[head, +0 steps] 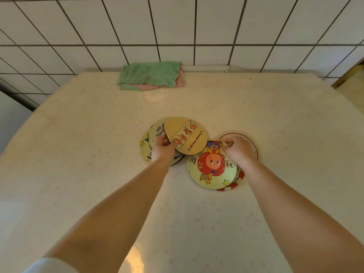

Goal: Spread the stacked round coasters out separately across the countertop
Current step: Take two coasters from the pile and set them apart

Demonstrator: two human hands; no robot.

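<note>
Here, coasters point(186, 135) under both hands' fingers point(162, 141).

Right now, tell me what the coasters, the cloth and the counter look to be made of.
Coasters: thin stiff board or cork-backed card, matte printed cartoon faces; the tan one stays flat while lifted at one edge.
Cloth: soft microfibre or terry, fuzzy nap, scalloped hem, green over pink.
Counter: probably polished stone or a laminate, cream, speckled, with glossy reflections.

A cream, faintly speckled tabletop point(275, 119) met a wall of white tiles point(177, 22) with dark grout. A folded green and pink cloth point(151, 75) lay at its far edge. Warm light glared on the near surface.
</note>
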